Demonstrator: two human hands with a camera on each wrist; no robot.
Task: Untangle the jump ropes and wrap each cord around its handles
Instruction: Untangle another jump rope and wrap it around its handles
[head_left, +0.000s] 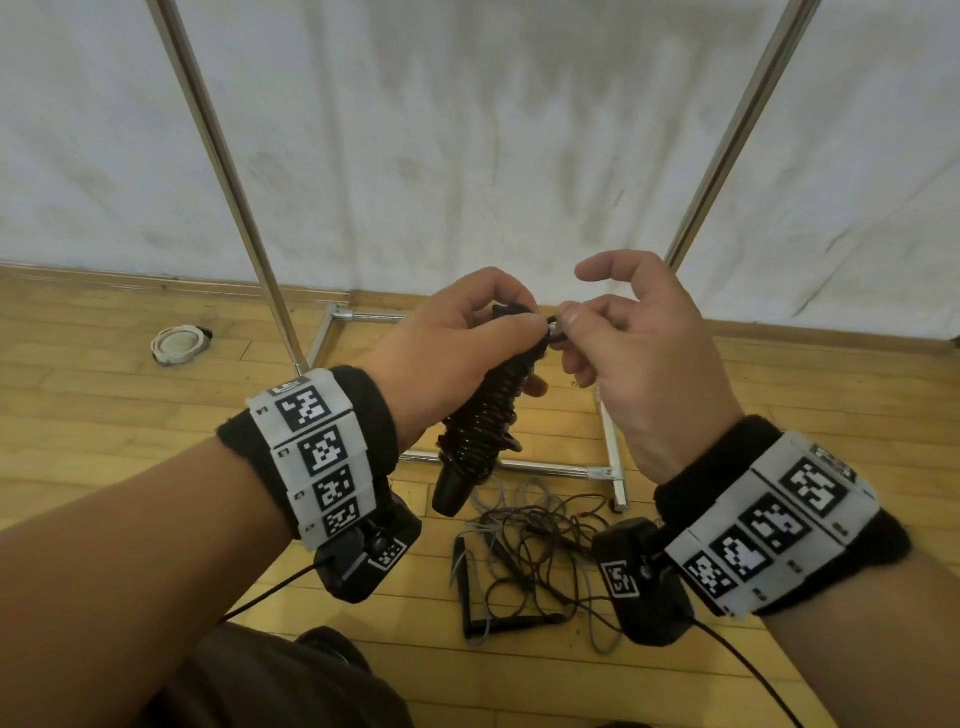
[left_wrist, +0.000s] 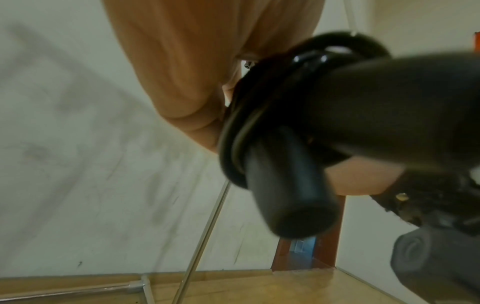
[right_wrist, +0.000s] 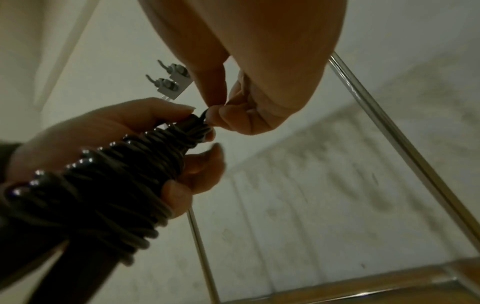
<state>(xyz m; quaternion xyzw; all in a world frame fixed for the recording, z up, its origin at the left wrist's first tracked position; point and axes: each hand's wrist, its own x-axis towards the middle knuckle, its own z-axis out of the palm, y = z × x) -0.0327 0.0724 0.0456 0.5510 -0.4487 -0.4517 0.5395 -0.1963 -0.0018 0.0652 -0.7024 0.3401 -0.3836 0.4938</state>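
My left hand (head_left: 467, 332) grips a pair of black jump-rope handles (head_left: 483, 421) held upright, with black cord coiled tightly round them. In the right wrist view the coils (right_wrist: 109, 179) run down the handles and my left fingers (right_wrist: 179, 193) curl round them. My right hand (head_left: 587, 322) pinches the cord's end (head_left: 553, 332) at the top of the bundle between thumb and forefinger (right_wrist: 215, 115). The left wrist view shows the handle butts (left_wrist: 293, 197) close up. On the floor below lies a tangle of black and grey ropes (head_left: 540, 545) with black handles (head_left: 467, 587).
A chrome rack frame (head_left: 613, 457) stands on the wooden floor ahead, with uprights (head_left: 223, 171) rising against a white cloth backdrop (head_left: 467, 130). A white round lid-like object (head_left: 176, 343) lies on the floor at left. My dark trouser leg (head_left: 270, 686) is at the bottom.
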